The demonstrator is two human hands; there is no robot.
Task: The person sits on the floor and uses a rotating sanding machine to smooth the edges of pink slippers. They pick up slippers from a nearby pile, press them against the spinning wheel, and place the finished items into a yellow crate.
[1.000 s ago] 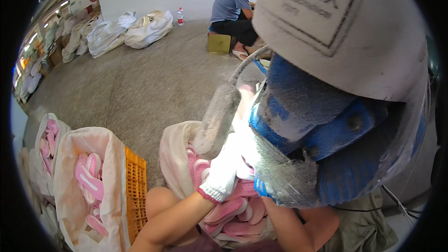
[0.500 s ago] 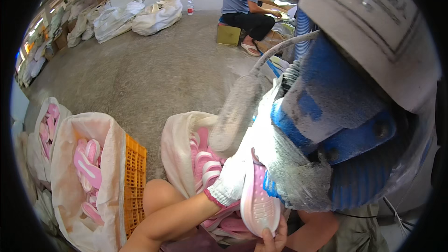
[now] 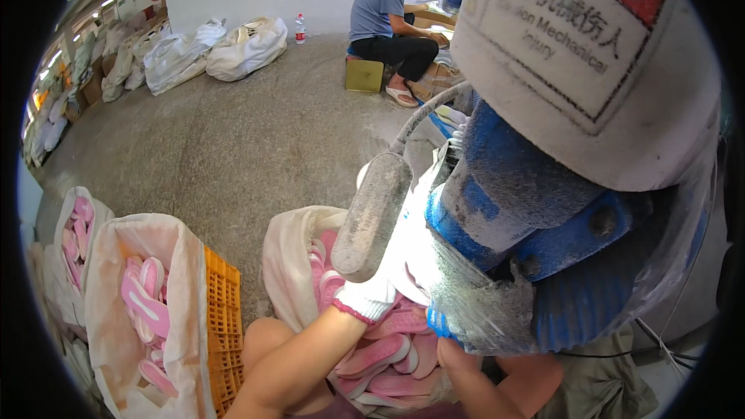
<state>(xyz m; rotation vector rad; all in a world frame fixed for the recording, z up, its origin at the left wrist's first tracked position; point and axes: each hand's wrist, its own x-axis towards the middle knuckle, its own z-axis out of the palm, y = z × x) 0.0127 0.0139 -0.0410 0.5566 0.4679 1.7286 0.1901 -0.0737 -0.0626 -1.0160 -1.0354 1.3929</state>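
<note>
My left hand, in a white knitted glove with a red cuff, reaches in beneath a dusty lamp on a bent neck. It grips a pink-and-white sandal, of which only a pale pink edge shows beside the glove. Lamp and glare hide its fingers. My bare right hand is against the lower side of a blue machine partly wrapped in plastic film, its fingers mostly out of sight. Under both hands, a heap of pink sandals fills a pale sack.
To the left, an orange crate stands against a pale sack of pink sandals. Farther back are white sacks, a bottle and a seated person. The machine's white cover bulks large at right.
Both hands have brought the sandal up and in toward the machine, so most of it is now hidden. My right hand has moved up from its heel end. The view has shifted slightly.
</note>
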